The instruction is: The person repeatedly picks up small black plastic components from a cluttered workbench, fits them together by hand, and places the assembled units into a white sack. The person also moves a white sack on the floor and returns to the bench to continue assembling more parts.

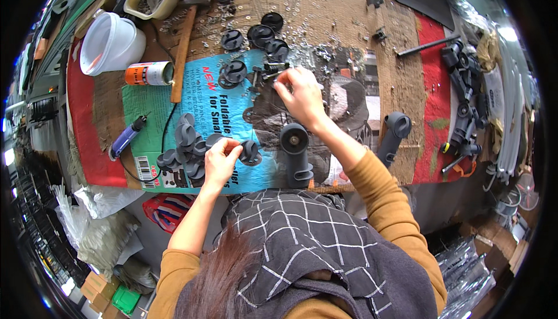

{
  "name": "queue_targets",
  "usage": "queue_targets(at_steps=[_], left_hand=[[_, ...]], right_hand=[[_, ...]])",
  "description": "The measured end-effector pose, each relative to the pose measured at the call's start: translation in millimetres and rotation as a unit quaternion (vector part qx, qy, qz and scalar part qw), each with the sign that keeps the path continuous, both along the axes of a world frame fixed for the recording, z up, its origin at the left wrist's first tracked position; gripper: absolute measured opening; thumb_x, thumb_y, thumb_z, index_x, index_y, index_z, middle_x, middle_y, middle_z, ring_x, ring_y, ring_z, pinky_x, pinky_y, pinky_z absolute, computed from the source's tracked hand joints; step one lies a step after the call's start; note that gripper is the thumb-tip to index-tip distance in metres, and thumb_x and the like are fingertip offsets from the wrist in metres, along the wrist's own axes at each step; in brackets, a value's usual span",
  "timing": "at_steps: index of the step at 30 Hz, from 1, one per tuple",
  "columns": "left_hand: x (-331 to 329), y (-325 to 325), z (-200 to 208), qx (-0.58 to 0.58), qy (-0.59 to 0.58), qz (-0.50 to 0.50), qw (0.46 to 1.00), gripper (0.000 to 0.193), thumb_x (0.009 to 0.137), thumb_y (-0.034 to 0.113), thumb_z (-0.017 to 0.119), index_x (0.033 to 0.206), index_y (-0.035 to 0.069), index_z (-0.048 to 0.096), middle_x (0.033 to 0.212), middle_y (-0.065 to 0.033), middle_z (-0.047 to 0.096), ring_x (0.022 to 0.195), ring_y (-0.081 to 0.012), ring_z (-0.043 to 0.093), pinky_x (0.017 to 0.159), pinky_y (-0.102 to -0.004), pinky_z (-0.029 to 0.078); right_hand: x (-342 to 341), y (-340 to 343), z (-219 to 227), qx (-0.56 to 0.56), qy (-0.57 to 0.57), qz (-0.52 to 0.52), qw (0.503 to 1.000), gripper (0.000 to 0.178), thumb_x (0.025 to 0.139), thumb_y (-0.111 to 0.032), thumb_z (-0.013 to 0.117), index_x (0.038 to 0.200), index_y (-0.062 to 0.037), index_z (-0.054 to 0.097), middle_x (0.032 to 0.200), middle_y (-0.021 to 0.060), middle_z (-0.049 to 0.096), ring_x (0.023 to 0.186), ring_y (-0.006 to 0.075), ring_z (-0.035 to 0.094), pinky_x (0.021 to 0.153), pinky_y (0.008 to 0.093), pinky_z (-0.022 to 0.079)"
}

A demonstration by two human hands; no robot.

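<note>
My left hand (pixel 222 161) is closed in a pinch at the edge of a dark grey round knob (pixel 250 151). A heap of similar grey knobs (pixel 187 139) lies just left of that hand. My right hand (pixel 302 95) reaches farther out, its fingers curled together beside a few dark bolts (pixel 275 70); whatever its fingertips hold is too small to make out. Between my forearms stands a dark grey plastic tube joint (pixel 295 150) with a round, open-centred head. Several round black caps (pixel 263 35) lie beyond the bolts.
Loose nuts and washers (pixel 290 11) are strewn over the far cardboard. On the left are a hammer (pixel 183 57), a white tub (pixel 113 43), an orange-white can (pixel 150 74) and a corded purple screwdriver (pixel 129 138). Another grey joint (pixel 395 136) and a black rod (pixel 428 45) lie right.
</note>
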State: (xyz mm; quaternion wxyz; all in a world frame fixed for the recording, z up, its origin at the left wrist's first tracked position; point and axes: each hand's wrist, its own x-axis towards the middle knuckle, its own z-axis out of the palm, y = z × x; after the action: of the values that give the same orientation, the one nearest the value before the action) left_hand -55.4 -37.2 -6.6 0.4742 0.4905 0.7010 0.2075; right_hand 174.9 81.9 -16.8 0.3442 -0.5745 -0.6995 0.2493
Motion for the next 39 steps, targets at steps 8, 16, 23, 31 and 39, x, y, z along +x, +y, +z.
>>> queue_targets(at_steps=[8,16,23,31,39], left_hand=[[-14.7,-1.8,6.6,0.158,0.184,-0.034,0.97,0.019,0.079,0.014,0.068,0.097,0.007,0.067,0.09,-0.0082,0.061,0.089,-0.027,0.057,0.08,-0.038,0.046],[24.4,44.1,13.2,0.203,0.022,0.038,0.978,0.017,0.079,0.008,0.068,0.096,0.005,0.066,0.085,-0.0069,0.061,0.076,-0.0194,0.057,0.065,-0.0309,0.045],[81.7,67.9,25.7,0.032,-0.321,0.087,0.942,0.02,0.09,0.013,0.064,0.106,0.001,0.066,0.095,-0.0014,0.066,0.083,-0.0059,0.058,0.074,-0.0218,0.048],[89.2,43.6,28.4,-0.026,-0.325,0.014,0.945,0.028,0.081,0.007,0.07,0.107,0.002,0.061,0.1,-0.0044,0.063,0.088,-0.0116,0.061,0.08,-0.027,0.051],[89.8,19.3,0.2,0.106,-0.035,-0.099,0.989,0.037,0.078,0.007,0.072,0.114,0.006,0.062,0.1,-0.0043,0.057,0.091,-0.0126,0.059,0.079,-0.0256,0.051]], right_hand=[[-24.3,90.6,-22.2,-0.12,-0.232,-0.045,0.964,0.055,0.074,-0.035,0.075,0.114,-0.0032,0.055,0.111,0.016,0.055,0.111,0.0328,0.049,0.096,0.0397,0.041],[29.8,64.0,-28.4,-0.085,0.103,-0.108,0.985,0.035,0.082,-0.019,0.065,0.11,0.0017,0.061,0.096,0.014,0.067,0.082,0.0237,0.065,0.079,0.032,0.051],[45.6,-30.2,26.1,-0.371,0.666,-0.059,0.644,0.04,0.091,-0.015,0.048,0.126,0.0058,0.048,0.121,0.016,0.059,0.107,0.0236,0.061,0.093,0.034,0.051],[29.2,-98.8,38.1,-0.38,0.557,-0.074,0.735,0.035,0.088,-0.015,0.057,0.121,-0.0031,0.051,0.115,0.0085,0.059,0.103,0.0141,0.058,0.089,0.0301,0.049],[27.6,-128.7,5.3,-0.202,0.042,-0.122,0.971,0.017,0.083,-0.012,0.068,0.082,-0.0017,0.054,0.074,0.0016,0.052,0.067,0.0079,0.05,0.061,0.0271,0.044]])
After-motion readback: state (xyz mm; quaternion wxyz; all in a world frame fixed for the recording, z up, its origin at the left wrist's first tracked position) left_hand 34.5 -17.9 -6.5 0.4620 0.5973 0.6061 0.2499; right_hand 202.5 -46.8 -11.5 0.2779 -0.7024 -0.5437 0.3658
